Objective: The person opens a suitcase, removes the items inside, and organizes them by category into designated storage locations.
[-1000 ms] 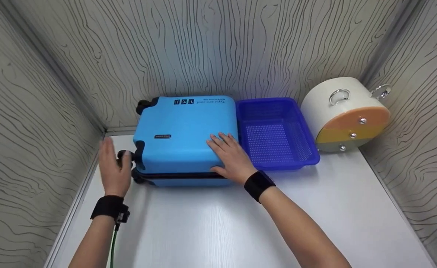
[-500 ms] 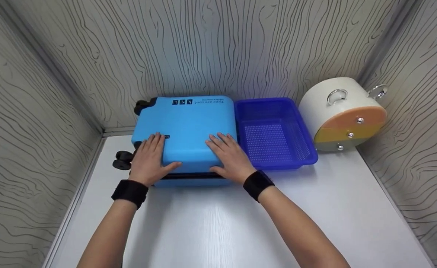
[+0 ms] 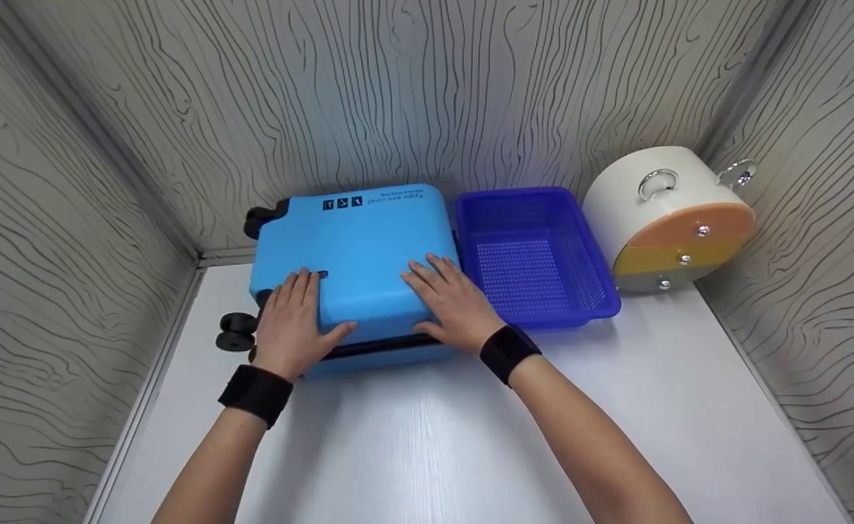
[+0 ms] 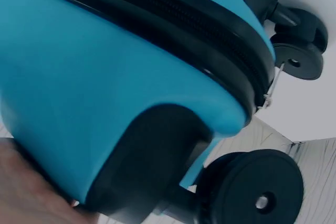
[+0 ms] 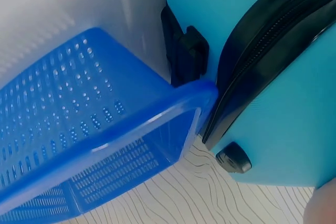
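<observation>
A light blue suitcase (image 3: 369, 240) lies flat on the white table, its black wheels (image 3: 236, 332) pointing left. My left hand (image 3: 289, 324) rests on its front left corner, fingers straight over the top face and thumb spread along the front edge. My right hand (image 3: 456, 302) lies on the front right corner with its fingers extended. In the left wrist view, the suitcase's black zipper band (image 4: 173, 30) and a wheel (image 4: 252, 190) show close up. The right wrist view shows a black side fitting (image 5: 189, 53) on the suitcase by the basket.
A dark blue perforated basket (image 3: 601, 309) stands right of the suitcase. Beyond it, in the right corner, is a cream round drawer box (image 3: 638, 182) with orange, yellow and green fronts. Wood-grain panels (image 3: 427, 87) enclose the table (image 3: 412, 451) at the back and sides.
My left hand has come from beside the wheels onto the suitcase. The suitcase has turned slightly, its left end now nearer me. The right hand has stayed on it.
</observation>
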A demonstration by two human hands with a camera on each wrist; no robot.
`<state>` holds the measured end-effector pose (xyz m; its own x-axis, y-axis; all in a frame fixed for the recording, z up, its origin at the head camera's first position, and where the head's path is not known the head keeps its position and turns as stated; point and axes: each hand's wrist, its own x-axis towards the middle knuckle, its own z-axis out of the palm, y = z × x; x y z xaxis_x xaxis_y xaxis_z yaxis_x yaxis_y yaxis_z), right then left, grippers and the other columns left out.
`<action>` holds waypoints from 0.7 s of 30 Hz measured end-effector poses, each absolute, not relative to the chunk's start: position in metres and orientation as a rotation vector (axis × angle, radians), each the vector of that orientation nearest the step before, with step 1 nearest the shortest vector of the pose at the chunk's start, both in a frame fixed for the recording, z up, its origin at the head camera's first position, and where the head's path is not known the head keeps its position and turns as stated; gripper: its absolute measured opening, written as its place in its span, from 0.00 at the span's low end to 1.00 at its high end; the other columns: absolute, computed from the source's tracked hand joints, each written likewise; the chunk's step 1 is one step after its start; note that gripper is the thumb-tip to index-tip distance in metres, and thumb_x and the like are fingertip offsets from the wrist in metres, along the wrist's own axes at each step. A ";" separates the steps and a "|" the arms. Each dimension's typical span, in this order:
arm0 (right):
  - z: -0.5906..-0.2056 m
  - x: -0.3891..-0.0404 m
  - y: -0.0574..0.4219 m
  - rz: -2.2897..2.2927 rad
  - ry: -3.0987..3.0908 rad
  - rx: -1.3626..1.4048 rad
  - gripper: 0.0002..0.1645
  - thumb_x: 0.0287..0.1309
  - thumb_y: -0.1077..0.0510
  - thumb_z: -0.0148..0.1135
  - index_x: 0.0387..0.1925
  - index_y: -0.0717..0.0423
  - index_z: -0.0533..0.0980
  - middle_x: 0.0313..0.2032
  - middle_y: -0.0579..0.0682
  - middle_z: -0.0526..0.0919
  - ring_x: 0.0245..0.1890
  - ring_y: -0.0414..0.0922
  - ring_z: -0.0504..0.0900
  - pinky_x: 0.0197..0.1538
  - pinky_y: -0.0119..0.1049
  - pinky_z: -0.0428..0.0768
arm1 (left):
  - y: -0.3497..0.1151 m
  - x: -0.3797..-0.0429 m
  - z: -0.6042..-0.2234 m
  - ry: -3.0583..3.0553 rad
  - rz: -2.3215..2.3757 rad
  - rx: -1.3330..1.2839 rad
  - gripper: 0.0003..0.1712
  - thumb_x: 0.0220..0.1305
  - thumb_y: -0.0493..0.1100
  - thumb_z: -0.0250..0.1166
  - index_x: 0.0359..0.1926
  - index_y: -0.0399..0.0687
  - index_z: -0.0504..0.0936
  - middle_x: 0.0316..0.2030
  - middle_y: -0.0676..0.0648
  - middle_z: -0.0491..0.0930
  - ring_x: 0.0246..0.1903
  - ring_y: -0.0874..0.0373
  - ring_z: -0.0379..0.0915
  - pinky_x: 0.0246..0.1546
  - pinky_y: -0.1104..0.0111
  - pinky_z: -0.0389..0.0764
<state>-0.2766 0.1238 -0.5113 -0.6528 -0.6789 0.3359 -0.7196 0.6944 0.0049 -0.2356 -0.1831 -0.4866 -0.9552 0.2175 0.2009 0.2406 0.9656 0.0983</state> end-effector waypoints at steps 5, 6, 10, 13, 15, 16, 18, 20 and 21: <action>-0.513 -0.278 0.126 0.112 -2.639 1.051 0.54 0.68 0.35 0.62 0.82 0.49 0.48 0.80 0.54 0.51 0.80 0.57 0.43 0.79 0.49 0.40 | -0.178 -0.228 -0.486 -2.903 -0.166 -0.314 0.64 0.62 0.77 0.61 0.78 0.33 0.55 0.76 0.32 0.55 0.75 0.36 0.50 0.73 0.43 0.54; -0.514 -0.279 0.127 0.092 -2.646 1.038 0.54 0.68 0.35 0.61 0.82 0.48 0.47 0.80 0.54 0.50 0.80 0.57 0.42 0.79 0.49 0.40 | -0.176 -0.227 -0.486 -2.905 -0.168 -0.311 0.63 0.62 0.76 0.61 0.78 0.33 0.55 0.76 0.32 0.55 0.75 0.36 0.50 0.72 0.43 0.55; -0.518 -0.282 0.129 0.044 -2.647 1.005 0.52 0.70 0.37 0.60 0.82 0.47 0.46 0.81 0.54 0.48 0.80 0.57 0.40 0.78 0.51 0.40 | -0.171 -0.219 -0.480 -2.928 -0.183 -0.294 0.61 0.63 0.75 0.61 0.78 0.33 0.56 0.76 0.31 0.56 0.75 0.35 0.51 0.71 0.42 0.56; -0.521 -0.284 0.132 0.048 -2.640 0.994 0.51 0.71 0.39 0.60 0.82 0.49 0.46 0.81 0.55 0.46 0.80 0.58 0.39 0.78 0.52 0.40 | -0.166 -0.213 -0.473 -2.947 -0.200 -0.286 0.60 0.63 0.75 0.61 0.77 0.32 0.58 0.75 0.31 0.58 0.74 0.35 0.53 0.70 0.41 0.60; -0.522 -0.285 0.134 0.071 -2.651 0.986 0.51 0.72 0.41 0.59 0.83 0.49 0.44 0.81 0.56 0.44 0.80 0.58 0.37 0.78 0.52 0.39 | -0.163 -0.209 -0.469 -2.946 -0.209 -0.298 0.59 0.63 0.74 0.62 0.76 0.32 0.60 0.74 0.30 0.61 0.72 0.34 0.56 0.68 0.41 0.62; -0.523 -0.286 0.135 0.095 -2.662 0.981 0.50 0.73 0.42 0.59 0.83 0.49 0.44 0.81 0.57 0.43 0.80 0.58 0.36 0.78 0.51 0.38 | -0.162 -0.207 -0.467 -2.944 -0.211 -0.307 0.59 0.63 0.74 0.62 0.76 0.32 0.61 0.73 0.30 0.61 0.72 0.33 0.57 0.67 0.41 0.63; -0.523 -0.288 0.137 0.149 -2.686 0.973 0.50 0.74 0.45 0.59 0.83 0.49 0.42 0.81 0.57 0.40 0.80 0.58 0.35 0.78 0.51 0.38 | -0.159 -0.202 -0.463 -2.932 -0.214 -0.333 0.58 0.63 0.74 0.62 0.75 0.32 0.63 0.72 0.29 0.64 0.70 0.33 0.60 0.65 0.40 0.66; -0.523 -0.291 0.139 0.196 -2.707 0.970 0.49 0.75 0.47 0.59 0.83 0.49 0.42 0.81 0.57 0.39 0.80 0.58 0.34 0.78 0.51 0.39 | -0.157 -0.197 -0.461 -2.918 -0.215 -0.355 0.57 0.63 0.74 0.62 0.74 0.32 0.65 0.70 0.29 0.66 0.68 0.32 0.63 0.64 0.41 0.68; -0.522 -0.293 0.140 0.205 -2.717 0.967 0.49 0.75 0.47 0.58 0.83 0.49 0.41 0.81 0.56 0.38 0.80 0.58 0.34 0.78 0.51 0.40 | -0.157 -0.195 -0.459 -2.915 -0.218 -0.363 0.56 0.63 0.74 0.61 0.73 0.32 0.66 0.69 0.29 0.67 0.67 0.32 0.64 0.63 0.41 0.69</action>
